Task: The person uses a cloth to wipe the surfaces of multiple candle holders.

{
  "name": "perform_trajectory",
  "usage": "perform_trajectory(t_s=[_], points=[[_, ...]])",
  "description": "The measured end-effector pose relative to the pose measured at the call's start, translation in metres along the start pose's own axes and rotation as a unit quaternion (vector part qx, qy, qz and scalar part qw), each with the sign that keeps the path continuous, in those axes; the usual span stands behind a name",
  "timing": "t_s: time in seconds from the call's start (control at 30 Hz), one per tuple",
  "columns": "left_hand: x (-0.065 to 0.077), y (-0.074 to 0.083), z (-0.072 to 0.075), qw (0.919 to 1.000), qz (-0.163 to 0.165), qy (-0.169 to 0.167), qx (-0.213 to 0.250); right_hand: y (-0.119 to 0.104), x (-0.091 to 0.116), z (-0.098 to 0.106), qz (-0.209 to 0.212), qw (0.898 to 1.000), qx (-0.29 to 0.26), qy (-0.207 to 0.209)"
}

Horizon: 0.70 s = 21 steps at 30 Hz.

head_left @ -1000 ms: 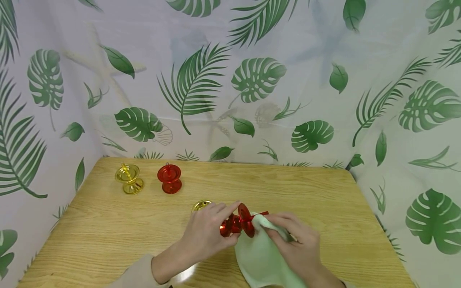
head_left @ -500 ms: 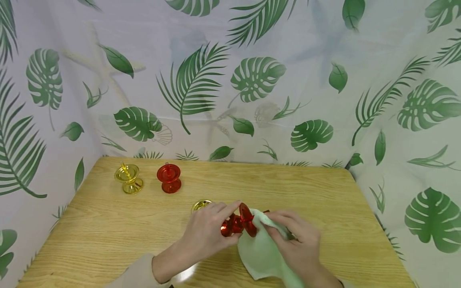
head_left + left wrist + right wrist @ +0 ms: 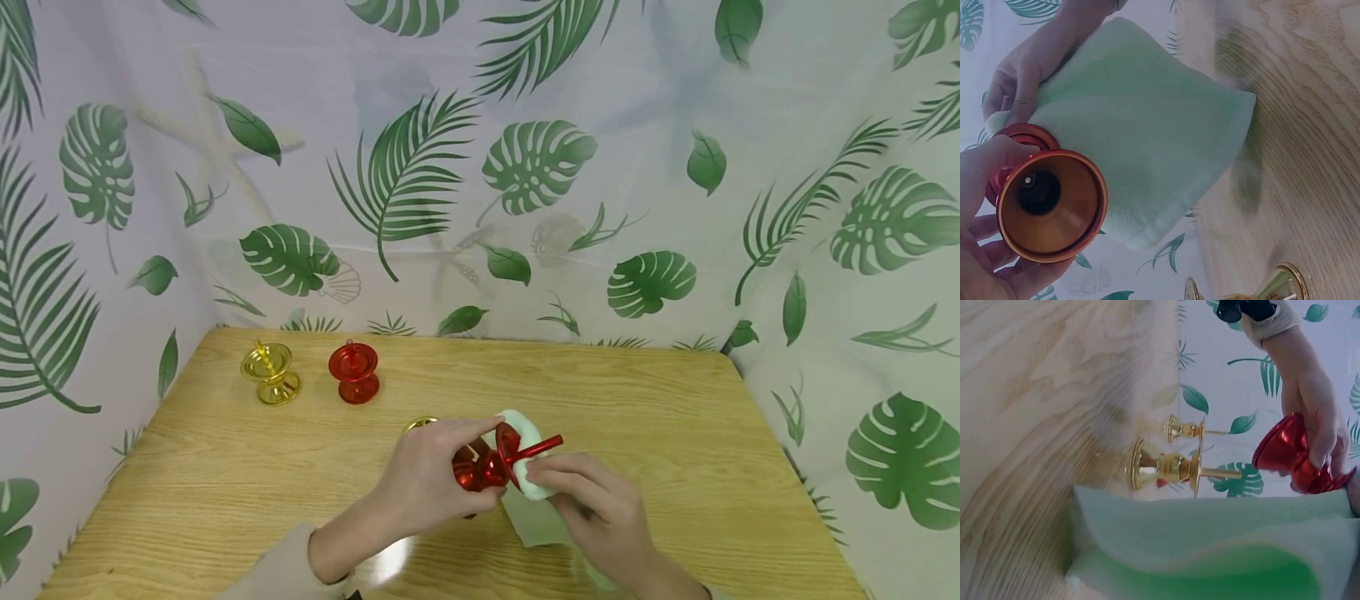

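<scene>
My left hand (image 3: 423,475) grips a shiny red candle holder (image 3: 491,468) by its waist and base, tilted on its side with the stem pointing right. In the left wrist view its hollow base (image 3: 1054,206) faces the camera. With its fingers my right hand (image 3: 600,508) pinches a pale green cloth (image 3: 536,517) against the dish of the candle holder, close to the stem. The rest of the cloth hangs down below that hand. Behind my left hand a gold candle holder (image 3: 420,422) is mostly hidden; the right wrist view shows it upright (image 3: 1172,472).
At the back left of the wooden table (image 3: 637,400) stand another gold candle holder (image 3: 277,375) and another red candle holder (image 3: 354,372). A white sheet with green leaf prints (image 3: 540,275) walls the table at the back and sides.
The cloth has gone from around the stem to the dish, now bunched behind and beside it, leaving the stem bare. My right hand has shifted slightly left and down; the left keeps its grip.
</scene>
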<state>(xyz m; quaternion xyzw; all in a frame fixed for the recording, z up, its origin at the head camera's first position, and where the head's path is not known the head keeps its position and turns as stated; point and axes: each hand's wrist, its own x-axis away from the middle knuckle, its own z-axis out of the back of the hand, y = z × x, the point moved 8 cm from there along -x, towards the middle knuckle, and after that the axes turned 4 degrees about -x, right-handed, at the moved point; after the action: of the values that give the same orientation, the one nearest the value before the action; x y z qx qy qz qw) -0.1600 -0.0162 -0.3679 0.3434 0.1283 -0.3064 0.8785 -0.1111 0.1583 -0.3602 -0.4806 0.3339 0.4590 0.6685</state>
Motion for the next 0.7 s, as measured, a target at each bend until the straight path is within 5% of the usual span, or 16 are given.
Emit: perform_trajectory(t_s=[0.23, 0.53, 0.7], points=[[0.001, -0.002, -0.001, 0.9992, 0.020, -0.014, 0.031, 0.007, 0.001, 0.002, -0.010, 0.999, -0.046, -0.012], [0.006, 0.006, -0.006, 0.9955, -0.035, 0.034, -0.081, 0.008, 0.003, 0.000, -0.066, 0.996, -0.051, -0.010], [0.005, -0.004, -0.008, 0.9996, 0.021, 0.016, -0.007, 0.010, 0.001, 0.010, -0.083, 0.993, -0.078, -0.002]])
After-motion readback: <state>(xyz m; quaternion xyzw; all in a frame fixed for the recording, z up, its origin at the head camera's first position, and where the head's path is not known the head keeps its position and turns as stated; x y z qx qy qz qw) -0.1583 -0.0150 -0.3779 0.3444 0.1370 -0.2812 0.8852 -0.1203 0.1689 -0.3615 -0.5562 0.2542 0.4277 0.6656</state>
